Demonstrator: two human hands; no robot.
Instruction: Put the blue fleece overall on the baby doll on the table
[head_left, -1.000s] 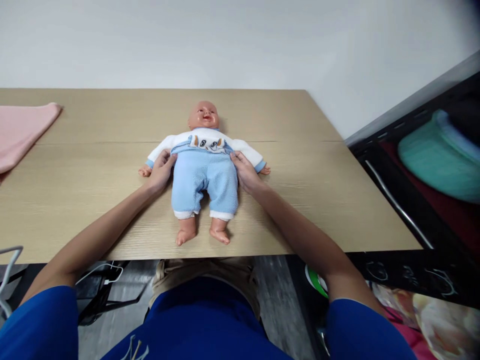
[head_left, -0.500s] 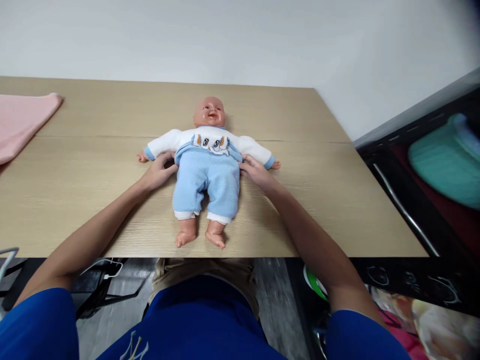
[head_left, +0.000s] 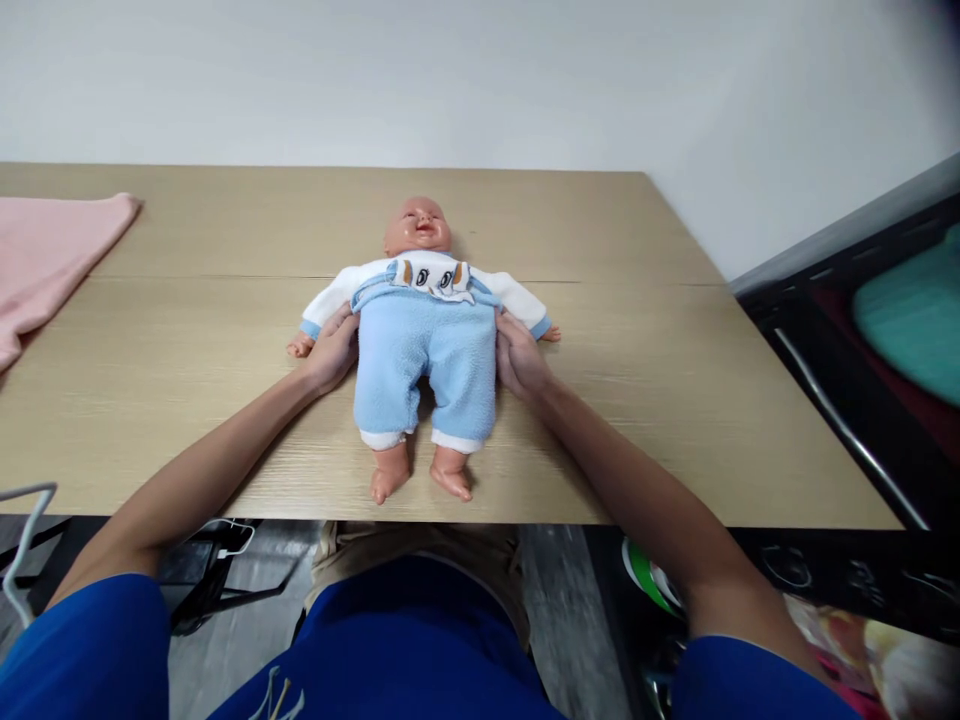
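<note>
A baby doll [head_left: 425,345] lies on its back on the wooden table, head away from me and bare feet at the near edge. It wears a white top and light blue fleece trousers with an animal-face bib across the chest. At its waist, my left hand [head_left: 334,350] grips the left side, fingers partly tucked behind the cloth. My right hand [head_left: 520,355] holds the opposite side the same way, its fingertips hidden behind the trousers. The doll's arms are spread outward past both hands.
A pink cloth [head_left: 60,250] lies at the left of the table [head_left: 660,420]. To the right stands a dark shelf or rack [head_left: 840,440] with a teal item [head_left: 915,320] on it. A white wall [head_left: 375,80] rises behind the table.
Both hands have closed in further around the doll's sides, with fingers tucked behind the trousers. The doll's lower body and bib have shifted slightly to the right.
</note>
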